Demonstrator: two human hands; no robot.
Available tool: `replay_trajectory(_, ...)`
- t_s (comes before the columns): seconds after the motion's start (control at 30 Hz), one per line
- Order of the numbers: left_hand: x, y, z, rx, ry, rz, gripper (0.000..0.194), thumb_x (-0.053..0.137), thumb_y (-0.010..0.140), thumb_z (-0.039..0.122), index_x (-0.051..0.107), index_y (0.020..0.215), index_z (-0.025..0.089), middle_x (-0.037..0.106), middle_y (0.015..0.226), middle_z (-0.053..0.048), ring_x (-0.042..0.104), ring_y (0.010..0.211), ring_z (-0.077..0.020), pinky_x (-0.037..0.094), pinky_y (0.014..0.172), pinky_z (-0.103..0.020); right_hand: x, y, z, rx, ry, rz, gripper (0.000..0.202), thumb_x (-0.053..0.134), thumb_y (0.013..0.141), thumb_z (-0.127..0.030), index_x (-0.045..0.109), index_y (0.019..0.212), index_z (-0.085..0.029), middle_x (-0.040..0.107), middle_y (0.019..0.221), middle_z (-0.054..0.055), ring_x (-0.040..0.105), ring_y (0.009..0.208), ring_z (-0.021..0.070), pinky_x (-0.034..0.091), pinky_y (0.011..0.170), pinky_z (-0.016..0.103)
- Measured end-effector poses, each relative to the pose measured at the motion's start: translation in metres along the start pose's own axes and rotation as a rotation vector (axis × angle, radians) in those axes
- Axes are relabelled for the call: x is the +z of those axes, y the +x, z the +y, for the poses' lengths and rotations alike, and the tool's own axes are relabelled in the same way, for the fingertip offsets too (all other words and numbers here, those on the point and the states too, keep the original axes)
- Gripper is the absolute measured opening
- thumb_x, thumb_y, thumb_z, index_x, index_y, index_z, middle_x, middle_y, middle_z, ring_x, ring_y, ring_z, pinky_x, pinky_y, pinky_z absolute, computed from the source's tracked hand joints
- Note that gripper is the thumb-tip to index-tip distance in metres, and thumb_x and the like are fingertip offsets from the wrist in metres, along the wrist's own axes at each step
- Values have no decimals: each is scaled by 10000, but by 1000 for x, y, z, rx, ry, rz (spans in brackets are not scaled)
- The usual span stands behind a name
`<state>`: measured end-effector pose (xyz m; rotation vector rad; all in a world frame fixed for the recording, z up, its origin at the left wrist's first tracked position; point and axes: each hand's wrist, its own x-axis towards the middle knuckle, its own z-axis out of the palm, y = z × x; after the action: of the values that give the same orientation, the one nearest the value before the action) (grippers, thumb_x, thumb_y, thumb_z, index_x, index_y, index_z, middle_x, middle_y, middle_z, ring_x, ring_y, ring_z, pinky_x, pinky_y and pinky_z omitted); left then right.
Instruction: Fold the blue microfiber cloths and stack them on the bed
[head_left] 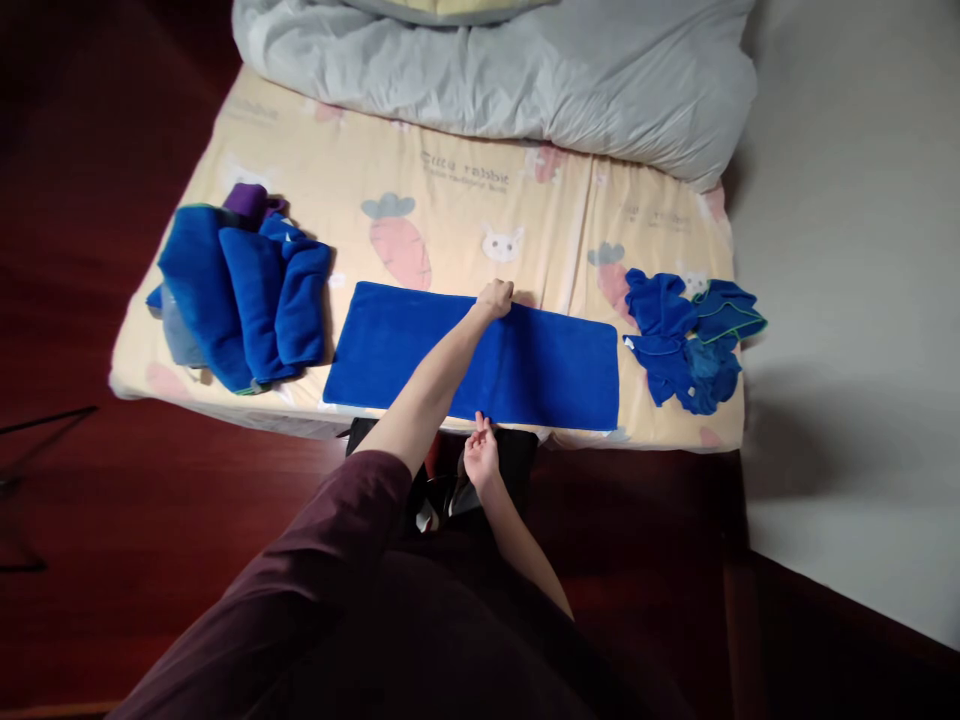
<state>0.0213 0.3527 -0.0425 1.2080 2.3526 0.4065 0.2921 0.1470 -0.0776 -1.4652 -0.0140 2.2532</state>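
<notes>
A blue towel (555, 365) lies spread flat as a long rectangle along the front of the bed, with a faint crease near its middle. My left hand (495, 298) is closed on the middle of its far long edge, and my left forearm crosses over the cloth. At the near long edge, opposite, my right hand (481, 458) is turned palm up and pinches the border between its fingertips. The cloth right under both sets of fingers is hidden.
Folded blue towels (244, 295) with a purple cloth (251, 203) are heaped on the left. Crumpled blue cloths (686, 335) lie at the right end. A grey quilt (487, 75) covers the back of the patterned bed (450, 225); a white wall (855, 300) borders the right side.
</notes>
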Motion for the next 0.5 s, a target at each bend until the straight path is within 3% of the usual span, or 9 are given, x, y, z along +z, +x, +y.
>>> replay_trajectory(0.27,-2,-3,-1,52,-60,104,403,565,840,108,733,1206,85,705,1166,-229,665,1099,-330,510,1017,-412,-3,-10,0,-13,-14,5,101,610,1021,-192,703,1046,-224,678,1459,27,651,776,59,582,715,139)
replay_trajectory(0.5,-32,-20,12,92,-124,171,419,589,762,93,746,1151,100,712,1085,-193,643,1025,-301,517,979,-392,-9,-25,0,-157,-132,-62,99,704,963,-277,718,1030,-206,735,1349,80,716,954,114,596,875,237)
